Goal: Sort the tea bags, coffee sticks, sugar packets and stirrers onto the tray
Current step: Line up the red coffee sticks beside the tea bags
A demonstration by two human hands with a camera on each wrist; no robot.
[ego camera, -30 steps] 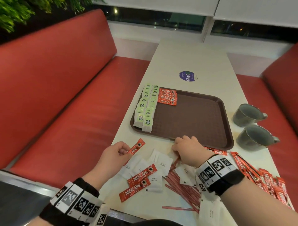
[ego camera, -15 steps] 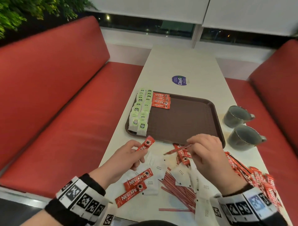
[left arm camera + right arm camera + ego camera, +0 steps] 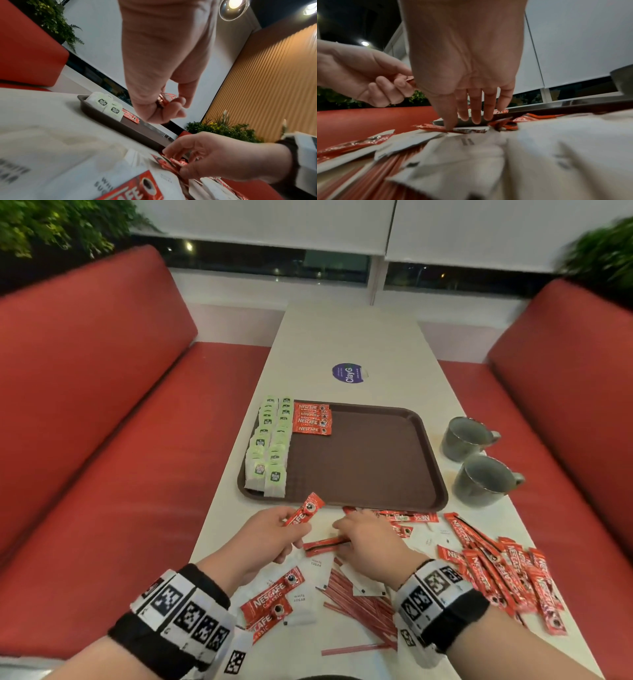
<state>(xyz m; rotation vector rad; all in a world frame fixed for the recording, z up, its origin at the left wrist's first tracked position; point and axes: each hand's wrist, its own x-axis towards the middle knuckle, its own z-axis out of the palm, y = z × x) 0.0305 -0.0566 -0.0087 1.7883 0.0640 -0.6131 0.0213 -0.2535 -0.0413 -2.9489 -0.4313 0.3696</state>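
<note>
A brown tray holds two rows of green tea bags along its left side and a small stack of red coffee sticks at the far left. Just in front of the tray, my left hand pinches one coffee stick held up off the table. My right hand is low on the table beside it, thumb and fingers pinching another coffee stick that lies on white sugar packets. Red stirrers lie under my right wrist.
A heap of loose coffee sticks covers the table's near right. Two grey mugs stand right of the tray. A round purple sticker lies beyond it. Red benches flank the narrow table.
My right hand has come down from the air onto the packets near the left hand. The left hand still holds its coffee stick, now slightly higher and closer to the tray.
</note>
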